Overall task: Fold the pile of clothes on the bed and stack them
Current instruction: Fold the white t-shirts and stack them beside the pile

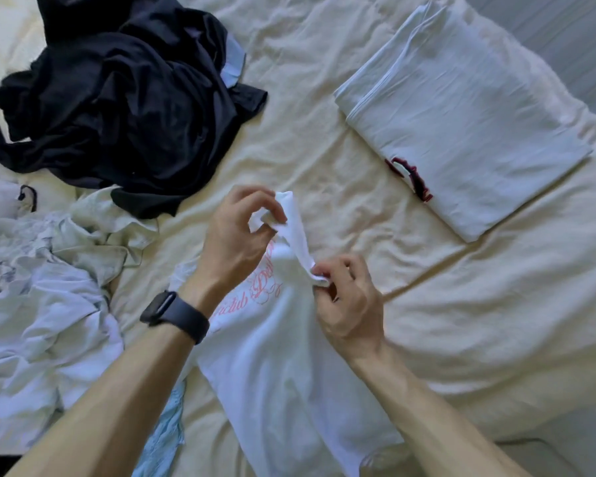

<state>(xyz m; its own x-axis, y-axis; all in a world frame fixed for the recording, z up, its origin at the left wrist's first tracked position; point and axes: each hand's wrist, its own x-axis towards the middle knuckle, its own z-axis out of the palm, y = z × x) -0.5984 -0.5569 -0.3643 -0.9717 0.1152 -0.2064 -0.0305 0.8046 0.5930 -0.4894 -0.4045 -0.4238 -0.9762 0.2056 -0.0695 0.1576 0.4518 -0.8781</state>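
The left hand (238, 235) and right hand (348, 304) each pinch the white T-shirt (283, 373), which drapes beneath them on the bed (358, 208). Best pull the pinched edge taut, then lay it flat before folding.

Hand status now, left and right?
Left hand: closed, pinching a bunched edge of the white T-shirt.
Right hand: closed, pinching the same strip of the shirt.
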